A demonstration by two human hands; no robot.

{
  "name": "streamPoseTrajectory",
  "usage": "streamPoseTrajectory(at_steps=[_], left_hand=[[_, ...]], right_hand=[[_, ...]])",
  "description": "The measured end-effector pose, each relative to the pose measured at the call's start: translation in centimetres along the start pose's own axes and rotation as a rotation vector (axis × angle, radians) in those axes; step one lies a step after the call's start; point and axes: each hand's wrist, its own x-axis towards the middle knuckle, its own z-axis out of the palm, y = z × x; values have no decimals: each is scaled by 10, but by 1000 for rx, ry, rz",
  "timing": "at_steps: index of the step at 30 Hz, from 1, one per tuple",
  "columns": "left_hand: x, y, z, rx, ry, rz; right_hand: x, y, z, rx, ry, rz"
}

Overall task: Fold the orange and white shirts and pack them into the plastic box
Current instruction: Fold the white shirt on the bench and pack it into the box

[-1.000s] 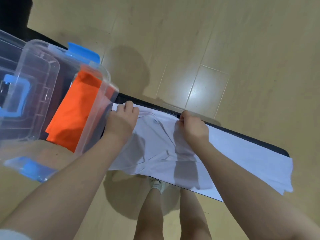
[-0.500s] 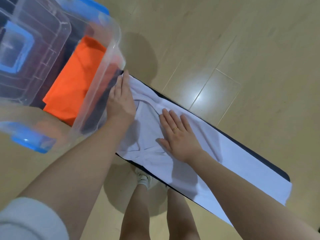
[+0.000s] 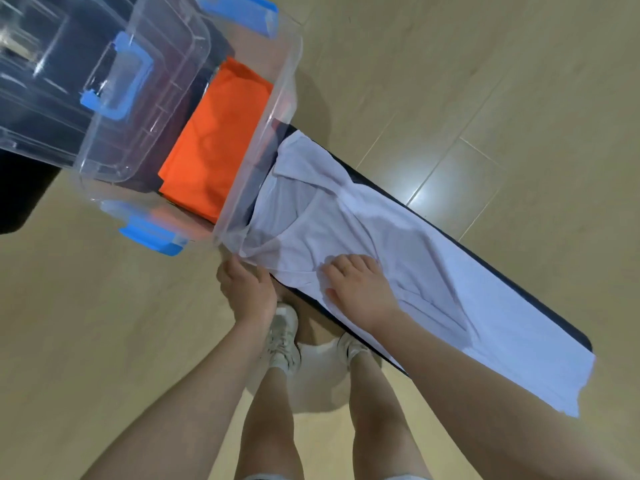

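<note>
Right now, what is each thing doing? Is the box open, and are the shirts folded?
plastic box: open, lid off.
lid: resting across the box.
orange shirt: folded, inside the box.
white shirt: spread out, not folded.
left hand: pinching the shirt's edge.
right hand: pressing flat on the shirt.

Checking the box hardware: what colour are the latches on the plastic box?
Blue; the latches stand out against the clear plastic box in the head view.
</note>
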Motion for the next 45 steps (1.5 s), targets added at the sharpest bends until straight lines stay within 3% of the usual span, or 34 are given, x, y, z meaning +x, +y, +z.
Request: streamPoseTrajectory(at_steps=[2,5,9,12,14,16,19,22,25,27,31,33,35,38,42,45], left_hand=[[9,8,3,-258,-19,-179],[23,13,4,-515,14,-292],[35,5,-1,-554,3,-250],[36,6,-9,-778,-61,-277],[35,9,-13,-930,-190,-295],[34,13,-12,-1042,-286,-290],[31,17,-11,-1063,-304,-283],[34,16,-10,-1028,-276,-298],[39,8,-9,-887,-155,-312],[42,2,-7,-819,-93,-323],[41,3,-7,-854,-47,-363],[37,7,-7,-913,-47,-350],[31,13,-8,-963,-94,-317],[31,22,-5,-1100,-162,-413],[37,31,-2,-1286,-251,-556],[34,39,-1,-1301,-265,-553]], right_hand=[[5,-8,9,-43,-6,16],[15,-19,14,-25,-11,73],[18,-19,5,225,-192,198],[20,-11,-2,462,-180,432],[22,-9,-3,450,-170,520],[25,-12,-6,335,-88,432],[32,-20,-13,113,44,159],[36,-27,-4,-118,68,-108],[37,-33,16,-191,19,-176],[38,-37,17,-136,-5,-98],[44,-31,-1,478,-181,449],[50,-19,-10,553,-161,480],[66,-7,-24,586,-10,450],[105,15,-45,668,102,521],[158,34,-50,606,18,486],[183,40,-43,574,-80,486]])
